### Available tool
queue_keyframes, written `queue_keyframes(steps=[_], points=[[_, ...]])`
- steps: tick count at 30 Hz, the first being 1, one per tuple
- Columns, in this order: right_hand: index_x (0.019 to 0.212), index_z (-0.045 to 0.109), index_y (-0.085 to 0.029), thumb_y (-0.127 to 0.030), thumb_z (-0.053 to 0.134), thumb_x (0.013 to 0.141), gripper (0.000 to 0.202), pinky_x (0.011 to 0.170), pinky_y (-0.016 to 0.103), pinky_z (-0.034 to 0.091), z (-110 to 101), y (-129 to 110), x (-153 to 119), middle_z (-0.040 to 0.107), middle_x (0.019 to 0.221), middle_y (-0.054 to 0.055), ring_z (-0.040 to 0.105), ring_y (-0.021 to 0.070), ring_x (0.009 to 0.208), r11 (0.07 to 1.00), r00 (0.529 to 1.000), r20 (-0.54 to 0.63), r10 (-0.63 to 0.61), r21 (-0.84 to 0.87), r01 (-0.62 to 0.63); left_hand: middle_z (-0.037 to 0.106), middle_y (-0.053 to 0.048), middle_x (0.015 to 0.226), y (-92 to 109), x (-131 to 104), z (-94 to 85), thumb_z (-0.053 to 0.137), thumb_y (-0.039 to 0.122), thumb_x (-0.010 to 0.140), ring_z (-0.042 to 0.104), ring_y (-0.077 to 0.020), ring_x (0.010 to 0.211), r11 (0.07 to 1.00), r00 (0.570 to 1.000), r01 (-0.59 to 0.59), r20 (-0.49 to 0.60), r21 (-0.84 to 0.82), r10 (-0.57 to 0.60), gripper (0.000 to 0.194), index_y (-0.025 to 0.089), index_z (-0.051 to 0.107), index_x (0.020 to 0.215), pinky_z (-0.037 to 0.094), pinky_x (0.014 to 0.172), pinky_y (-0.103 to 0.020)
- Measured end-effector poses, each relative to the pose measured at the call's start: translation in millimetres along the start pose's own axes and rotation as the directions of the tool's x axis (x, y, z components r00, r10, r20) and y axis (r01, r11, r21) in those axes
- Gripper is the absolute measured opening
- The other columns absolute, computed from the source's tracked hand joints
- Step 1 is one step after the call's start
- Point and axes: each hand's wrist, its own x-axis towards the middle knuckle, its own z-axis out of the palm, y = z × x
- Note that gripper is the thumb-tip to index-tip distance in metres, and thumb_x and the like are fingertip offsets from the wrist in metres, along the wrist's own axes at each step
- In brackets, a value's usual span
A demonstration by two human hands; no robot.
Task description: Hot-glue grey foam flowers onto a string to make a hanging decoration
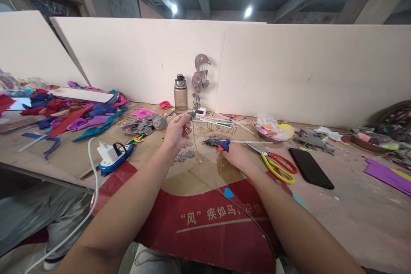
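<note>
My left hand is raised over the cardboard, thumb and fingers pinched on a small dark piece from which a strand of grey yarn hangs. My right hand grips a blue hot glue gun with an orange trigger. Its nozzle points left, and a clear glue stick sticks out of the back. Below and between the hands, small grey felt pieces lie in a heap. A blue heart-shaped piece rests on the red part of the cardboard.
Scissors and a black phone lie to the right. A bottle stands at the back beside a hanging grey ornament. On the left are a blue power strip, a yarn ball and coloured cloth scraps.
</note>
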Motion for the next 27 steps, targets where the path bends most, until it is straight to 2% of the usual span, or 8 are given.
queue_keyframes(steps=[4,7,9,11,13,15,19,27], points=[[0.065,0.056,-0.02,-0.022,0.064,0.065,0.009,0.049,0.027,0.037,1,-6,3,0.059,0.058,0.004,0.054,0.0171,0.05,0.987,0.996,0.004,0.089,0.131,-0.089,0.053,0.004,0.068,-1,-2,0.9,0.078,0.025,0.06,0.037,-0.001,0.048,0.998,0.999,-0.023,0.023,0.058,0.022,0.025,0.014,0.06,0.073,0.025,0.04,-0.014],[0.085,0.057,-0.019,-0.02,0.053,0.072,0.014,0.052,0.027,0.043,-7,-13,3,0.064,0.071,0.004,0.058,0.0167,0.056,0.957,0.994,-0.076,0.075,0.284,-0.051,0.052,0.004,0.067,0,-3,1.2,0.079,0.025,0.058,0.035,-0.0008,0.047,0.996,1.0,-0.019,-0.008,0.084,0.019,0.026,0.014,0.059,0.07,0.023,0.039,-0.014],[0.097,0.053,-0.019,-0.021,0.05,0.074,0.024,0.056,0.028,0.047,-14,-22,-1,0.066,0.083,0.005,0.059,0.0151,0.059,0.879,0.987,-0.152,0.041,0.475,0.036,0.052,0.004,0.067,1,-3,0.9,0.08,0.026,0.057,0.035,-0.0005,0.048,0.996,0.999,-0.015,-0.027,0.086,0.018,0.028,0.013,0.059,0.07,0.022,0.039,-0.013],[0.103,0.049,-0.02,-0.024,0.05,0.075,0.028,0.06,0.029,0.05,-21,-34,-9,0.066,0.094,0.005,0.06,0.0144,0.063,0.743,0.98,-0.199,-0.009,0.654,0.139,0.053,0.003,0.068,0,-2,-0.1,0.081,0.026,0.057,0.035,-0.0003,0.048,0.997,0.999,-0.008,-0.047,0.082,0.012,0.029,0.013,0.059,0.069,0.021,0.039,-0.013],[0.106,0.046,-0.022,-0.028,0.05,0.077,0.03,0.062,0.028,0.052,-27,-46,-18,0.064,0.105,0.006,0.061,0.0145,0.071,0.622,0.972,-0.217,-0.089,0.751,0.224,0.053,0.003,0.068,0,-1,-1.3,0.082,0.026,0.055,0.034,0.0,0.047,0.997,0.998,0.009,-0.069,0.079,-0.004,0.03,0.013,0.059,0.069,0.02,0.038,-0.013],[0.107,0.046,-0.022,-0.03,0.049,0.079,0.029,0.061,0.028,0.052,-30,-55,-27,0.063,0.107,0.006,0.059,0.0132,0.07,0.562,0.962,-0.22,-0.158,0.781,0.271,0.053,0.003,0.068,-2,0,-2.4,0.082,0.027,0.054,0.033,0.0002,0.047,0.996,0.996,0.033,-0.081,0.083,-0.026,0.031,0.012,0.058,0.068,0.019,0.038,-0.013],[0.107,0.048,-0.023,-0.032,0.047,0.084,0.025,0.061,0.028,0.05,-28,-59,-34,0.064,0.102,0.005,0.051,0.0109,0.058,0.606,0.95,-0.199,-0.24,0.734,0.307,0.055,0.003,0.07,-5,0,-3.4,0.083,0.028,0.053,0.035,0.0002,0.047,0.992,0.994,0.069,-0.091,0.111,-0.058,0.032,0.012,0.06,0.07,0.021,0.039,-0.013],[0.107,0.053,-0.024,-0.035,0.046,0.088,0.024,0.063,0.029,0.046,-22,-51,-31,0.066,0.099,0.003,0.053,0.0134,0.062,0.75,0.936,-0.228,-0.267,0.561,0.35,0.057,0.002,0.071,-7,-1,-3.8,0.082,0.03,0.055,0.036,-0.0007,0.047,0.989,0.995,0.075,-0.074,0.124,-0.066,0.031,0.013,0.062,0.072,0.02,0.039,-0.015]])
